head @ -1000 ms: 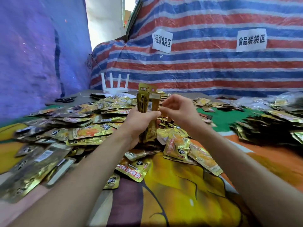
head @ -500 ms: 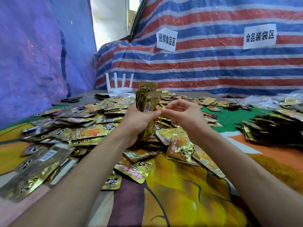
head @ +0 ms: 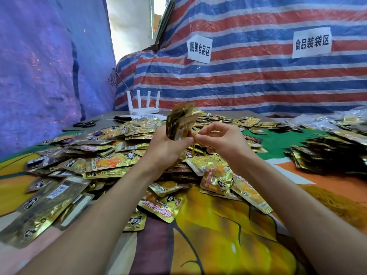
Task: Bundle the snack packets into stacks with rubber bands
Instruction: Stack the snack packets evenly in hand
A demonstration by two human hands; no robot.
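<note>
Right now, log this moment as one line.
left hand: grips upright stack of gold foil snack packets | right hand: pinches thin yellow rubber band beside stack

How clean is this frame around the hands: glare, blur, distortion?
Head view: wide-angle warp bows the striped tarp; the wall gap is blown out white; foil packets glint; the packet stack in the left hand is softly blurred; the rubber band pinched by the right hand barely resolves.
</note>
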